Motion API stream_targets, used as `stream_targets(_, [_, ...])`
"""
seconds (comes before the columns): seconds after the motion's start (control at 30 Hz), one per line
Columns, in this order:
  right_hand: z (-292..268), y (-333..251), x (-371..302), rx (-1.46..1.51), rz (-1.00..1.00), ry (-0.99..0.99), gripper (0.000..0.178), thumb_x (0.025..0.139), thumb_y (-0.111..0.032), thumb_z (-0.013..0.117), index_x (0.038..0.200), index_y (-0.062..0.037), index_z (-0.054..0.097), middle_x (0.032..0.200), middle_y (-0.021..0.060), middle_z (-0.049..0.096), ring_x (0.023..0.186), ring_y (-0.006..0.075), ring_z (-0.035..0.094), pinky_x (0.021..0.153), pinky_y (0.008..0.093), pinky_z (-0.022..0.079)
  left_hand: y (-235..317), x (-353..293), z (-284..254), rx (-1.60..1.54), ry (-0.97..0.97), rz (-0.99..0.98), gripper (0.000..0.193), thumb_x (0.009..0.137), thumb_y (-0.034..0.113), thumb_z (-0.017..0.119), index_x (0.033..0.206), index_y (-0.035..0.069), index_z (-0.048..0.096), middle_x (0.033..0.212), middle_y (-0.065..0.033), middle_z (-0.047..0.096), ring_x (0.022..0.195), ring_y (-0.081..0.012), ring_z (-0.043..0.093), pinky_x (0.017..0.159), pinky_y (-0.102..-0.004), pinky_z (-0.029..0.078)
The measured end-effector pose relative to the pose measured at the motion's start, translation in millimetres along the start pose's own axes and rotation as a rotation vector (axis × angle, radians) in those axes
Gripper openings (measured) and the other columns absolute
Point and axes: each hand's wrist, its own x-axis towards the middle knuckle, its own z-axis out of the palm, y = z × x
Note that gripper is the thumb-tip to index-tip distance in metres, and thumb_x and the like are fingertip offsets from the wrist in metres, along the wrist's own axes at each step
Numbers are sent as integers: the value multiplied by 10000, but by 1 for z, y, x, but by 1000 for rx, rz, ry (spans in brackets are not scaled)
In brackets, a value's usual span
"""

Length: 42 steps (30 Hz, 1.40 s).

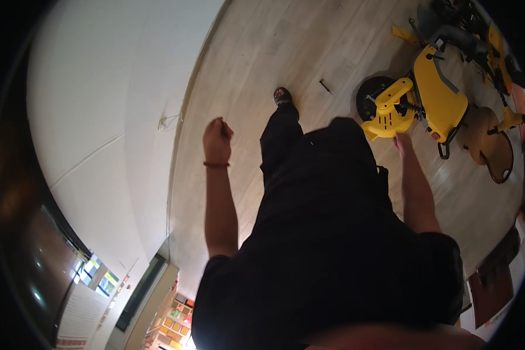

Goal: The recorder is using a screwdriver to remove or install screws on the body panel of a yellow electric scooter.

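My left hand is raised beside the white wall, its fingers curled into a fist. A dark spot shows at the fingers, but what they hold, if anything, is too small to make out. A reddish band circles that wrist. On the other side, my right hand is low at the lower edge of a yellow wheel cover, fingers curled and partly hidden. Whether it grips the cover or only overlaps it in view, I cannot tell. The cover belongs to a yellow ride-on vehicle with a black wheel.
A thin black object lies on the wood-look floor near my sandalled foot. More yellow and black machine parts and a brown seat-like piece stand at right. The white wall runs along the left. Shelves glow at lower left.
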Motion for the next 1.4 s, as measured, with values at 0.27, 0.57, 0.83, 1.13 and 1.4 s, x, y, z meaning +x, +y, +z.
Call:
stream_targets(0.27, [47,159,-133,-58,477,-178,164,944,-173,471,992,-72,591,747,81,581,650,208,596,725,422,505,151,196,106,244,-296,-105,193,935,79,475,1062,-58,523,811,-57,531,677,-143,496,639,-284,434])
stream_targets(0.57, [213,10,-66,-138,-120,-218,183,799,-153,539,685,-29,611,635,127,613,538,241,624,525,387,514,165,277,291,474,-618,-219,187,949,120,533,1044,-41,534,748,-13,490,637,-101,457,581,-248,409])
stream_targets(0.83, [192,-168,-118,834,-111,19,304,798,-177,541,1049,-36,639,827,73,644,714,164,618,591,304,499,165,317,477,652,-1030,-247,162,946,62,515,1076,-25,556,819,-38,545,721,-121,515,671,-271,447])
stream_targets(1.13, [341,7,-190,1412,841,384,126,869,-263,540,895,-143,567,770,22,597,684,150,594,624,359,471,82,276,648,846,-1503,-596,224,907,8,498,1117,-20,569,885,-53,577,748,-133,550,720,-289,465])
stream_targets(1.4, [466,-132,-214,1679,1133,214,88,891,-190,495,874,-135,561,747,31,590,637,184,595,599,372,476,16,260,770,1134,-1884,-778,185,885,-8,557,1066,24,570,879,-39,603,733,-128,585,690,-263,484])
